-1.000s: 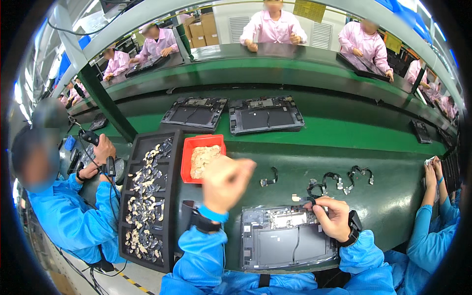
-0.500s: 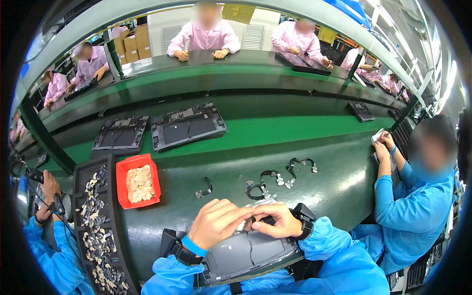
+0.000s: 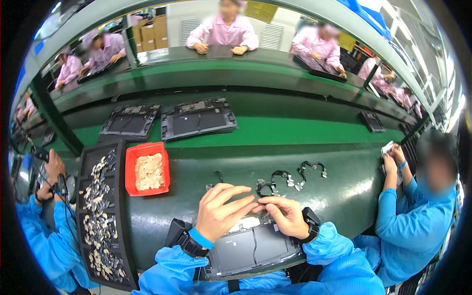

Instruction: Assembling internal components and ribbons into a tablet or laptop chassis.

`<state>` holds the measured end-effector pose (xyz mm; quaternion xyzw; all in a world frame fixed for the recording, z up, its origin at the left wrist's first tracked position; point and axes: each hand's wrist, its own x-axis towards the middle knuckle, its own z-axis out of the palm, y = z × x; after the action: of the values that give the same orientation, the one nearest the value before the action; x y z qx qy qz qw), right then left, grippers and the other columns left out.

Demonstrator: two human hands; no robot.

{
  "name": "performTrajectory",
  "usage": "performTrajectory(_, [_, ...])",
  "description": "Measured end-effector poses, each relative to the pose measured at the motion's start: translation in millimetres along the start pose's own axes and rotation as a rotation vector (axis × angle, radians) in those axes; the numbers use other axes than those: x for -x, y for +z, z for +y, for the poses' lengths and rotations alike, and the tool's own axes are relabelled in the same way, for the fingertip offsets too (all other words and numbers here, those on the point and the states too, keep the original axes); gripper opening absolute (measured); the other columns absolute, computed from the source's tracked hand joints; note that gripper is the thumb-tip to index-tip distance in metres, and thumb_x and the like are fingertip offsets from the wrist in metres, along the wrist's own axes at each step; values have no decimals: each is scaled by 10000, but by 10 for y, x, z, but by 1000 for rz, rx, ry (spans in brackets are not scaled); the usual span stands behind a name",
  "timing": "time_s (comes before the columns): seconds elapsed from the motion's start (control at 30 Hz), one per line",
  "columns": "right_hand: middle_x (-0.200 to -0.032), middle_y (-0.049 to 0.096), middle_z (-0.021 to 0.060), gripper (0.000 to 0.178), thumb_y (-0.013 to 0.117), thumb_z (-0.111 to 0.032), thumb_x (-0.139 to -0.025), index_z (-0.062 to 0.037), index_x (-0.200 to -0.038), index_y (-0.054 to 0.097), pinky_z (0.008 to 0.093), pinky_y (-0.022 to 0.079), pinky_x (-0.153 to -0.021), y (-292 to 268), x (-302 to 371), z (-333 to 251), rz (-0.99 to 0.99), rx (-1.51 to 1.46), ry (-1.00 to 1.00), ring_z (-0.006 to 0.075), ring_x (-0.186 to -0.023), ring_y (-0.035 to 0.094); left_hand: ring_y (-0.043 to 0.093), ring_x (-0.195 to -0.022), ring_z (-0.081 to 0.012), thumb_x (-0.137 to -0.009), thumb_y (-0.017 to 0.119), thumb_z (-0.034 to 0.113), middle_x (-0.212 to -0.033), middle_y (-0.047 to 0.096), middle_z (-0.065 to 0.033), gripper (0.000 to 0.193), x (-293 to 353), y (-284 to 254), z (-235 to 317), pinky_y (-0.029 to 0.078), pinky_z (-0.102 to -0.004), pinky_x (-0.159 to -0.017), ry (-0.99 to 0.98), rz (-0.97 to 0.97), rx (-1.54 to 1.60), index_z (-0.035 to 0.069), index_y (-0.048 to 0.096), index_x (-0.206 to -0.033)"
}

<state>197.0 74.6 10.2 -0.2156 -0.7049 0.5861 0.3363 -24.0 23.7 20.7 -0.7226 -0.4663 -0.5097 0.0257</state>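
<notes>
Before me lies an opened flat electronic device (image 3: 236,251) with a dark battery panel, a black cable down its middle and a circuit strip along its far edge. Over that far edge, my left hand (image 3: 220,210) has its fingers stretched and slightly spread, its thumb hidden. My right hand (image 3: 287,216) bends thumb and forefinger together near the left fingertips; a small dark bit seems to be between them, too small to name. Just beyond the hands, several black ribbon cables (image 3: 281,173) with small connectors lie curled on the bench (image 3: 221,157).
A red bin (image 3: 130,169) of small beige pieces stands left, beside a black compartment tray (image 3: 120,216) of small scraps. Two stacks of opened devices (image 3: 199,120) (image 3: 129,123) sit farther back. People in blue work at both sides; people in pink sit across.
The view has shifted, so the scene sits farther right. My hands have drawn a little apart, the left fingers spreading. The dark piece seen between my fingers earlier is now barely visible.
</notes>
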Motion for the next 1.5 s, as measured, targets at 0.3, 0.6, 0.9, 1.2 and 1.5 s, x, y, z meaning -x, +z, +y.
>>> performTrajectory(0.3, [-1139,730,149,236,546,-51,-1058,55,-1239,654,309,554,-907,2,36,89,57,22,-10,201,-1058,705,698,-869,-225,-876,768,184,-1010,761,-42,172,105,63,-31,556,-356,-773,-87,-61,278,58,768,-993])
performTrajectory(0.6, [-1099,719,151,168,555,-34,-1049,64,-1129,666,324,562,-896,-36,64,126,39,42,-44,200,-1006,703,671,-773,-142,-834,790,165,-914,730,34,109,106,-12,-50,455,-308,-656,81,-40,133,118,706,-885])
performTrajectory(0.9, [-1015,743,169,177,532,-111,-1072,26,-1079,643,370,555,-898,32,74,-9,83,125,-49,227,-941,719,651,-718,-110,-766,812,173,-837,714,53,145,17,-296,-80,435,-285,-672,143,-39,45,154,673,-801])
performTrajectory(1.2, [-932,745,182,187,506,-145,-1082,14,-1116,600,410,576,-860,10,47,57,118,77,-65,260,-865,730,685,-683,-204,-878,700,91,-843,737,-96,97,-48,-1075,-713,543,-325,-679,-542,507,-322,38,738,-951])
performTrajectory(1.5, [-941,747,184,177,507,-115,-1081,21,-1175,571,378,577,-863,-52,11,125,244,-9,-83,243,-887,732,522,-523,-166,-846,796,179,-560,514,23,209,-149,-545,-296,369,-344,-575,-82,242,-208,146,677,-678])
